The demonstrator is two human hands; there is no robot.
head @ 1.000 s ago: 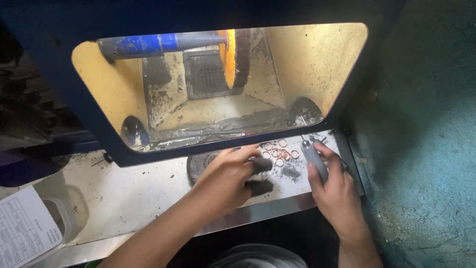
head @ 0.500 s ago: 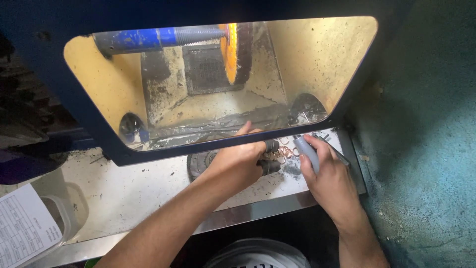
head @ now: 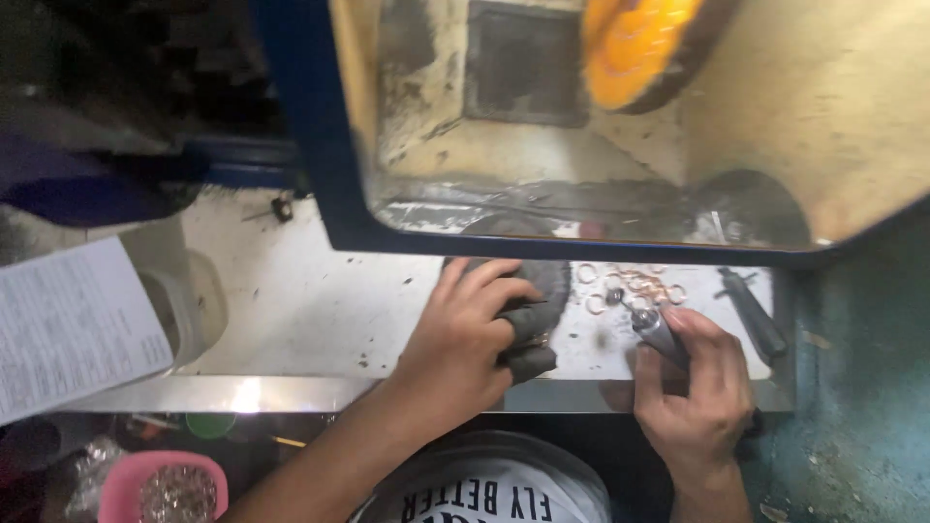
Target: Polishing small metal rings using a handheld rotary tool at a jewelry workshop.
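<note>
My left hand (head: 463, 341) rests on the dusty white bench (head: 310, 310), its fingertips wearing dark finger covers (head: 528, 339) and curled over a dark round pad (head: 542, 281). My right hand (head: 699, 392) grips a short grey metal tool (head: 657, 329), its tip pointing at a scatter of small copper and silver rings (head: 630, 286) lying on the bench. Above, inside a blue-framed hood (head: 334, 194), hangs an orange buffing wheel (head: 635, 48).
A dark hand tool (head: 754, 310) lies right of the rings. A printed paper sheet (head: 73, 324) and a clear plastic cup (head: 184, 300) sit at left. A pink tub of small parts (head: 160, 489) stands below the bench edge. A teal wall (head: 862, 387) is at right.
The view has shifted closer and rightward. My left hand drew back from the rings onto the dark pad; my right hand with the tool slid down toward the bench edge.
</note>
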